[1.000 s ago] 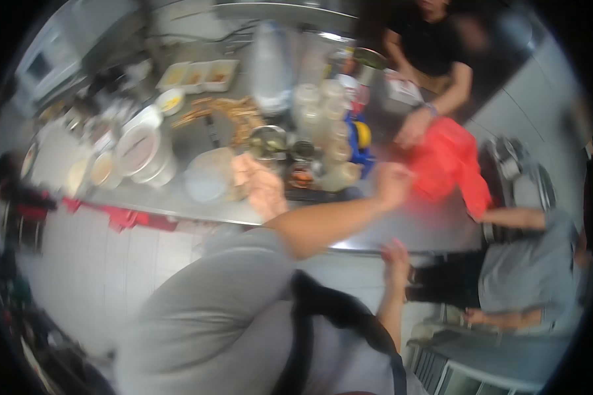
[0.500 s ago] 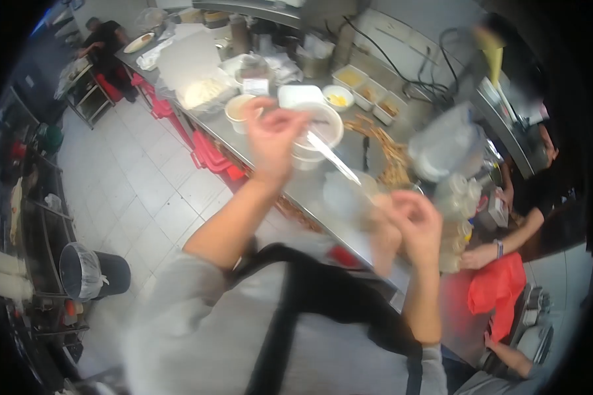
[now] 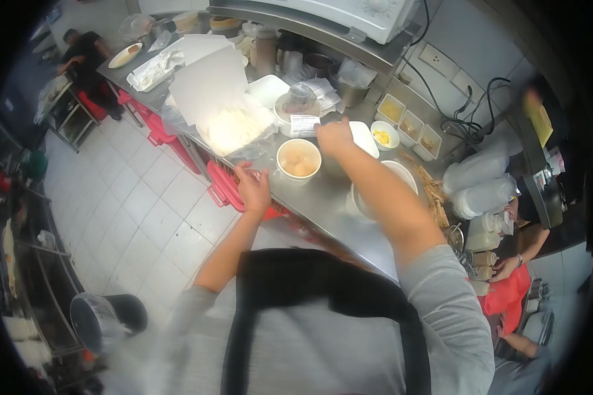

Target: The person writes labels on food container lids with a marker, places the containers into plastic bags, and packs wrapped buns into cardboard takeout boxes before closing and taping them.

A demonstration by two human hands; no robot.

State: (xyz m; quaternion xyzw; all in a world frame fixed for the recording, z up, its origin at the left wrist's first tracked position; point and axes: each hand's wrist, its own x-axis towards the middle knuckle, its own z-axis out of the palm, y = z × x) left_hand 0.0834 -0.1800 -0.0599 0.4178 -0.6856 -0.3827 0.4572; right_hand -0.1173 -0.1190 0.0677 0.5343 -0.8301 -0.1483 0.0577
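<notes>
My left hand (image 3: pixel 254 189) is at the counter's front edge, its fingers loosely bent and apart, just left of a paper cup (image 3: pixel 298 158) that holds a light brown filling with rounded lumps. My right hand (image 3: pixel 335 138) reaches across behind the cup, fingers curled closed at the right end of a white printed label on a clear tub (image 3: pixel 290 105). What those fingers hold is hidden. A white rectangular container (image 3: pixel 362 139) lies just right of my right hand. Under my right forearm stands a large white tub (image 3: pixel 405 172), partly covered by the arm.
An open box (image 3: pixel 211 85) with white contents stands left of the tub. A bowl with yellow pieces (image 3: pixel 384 135) and several small trays (image 3: pixel 412 125) sit at the back right. Red bins (image 3: pixel 224 187) stand below the counter. Another person's hand (image 3: pixel 505 268) works at the right.
The white strip stretched between my hands is out of sight. My right hand has moved left and forward to the labelled tub; my left hand has dropped beside the paper cup. The view has shifted.
</notes>
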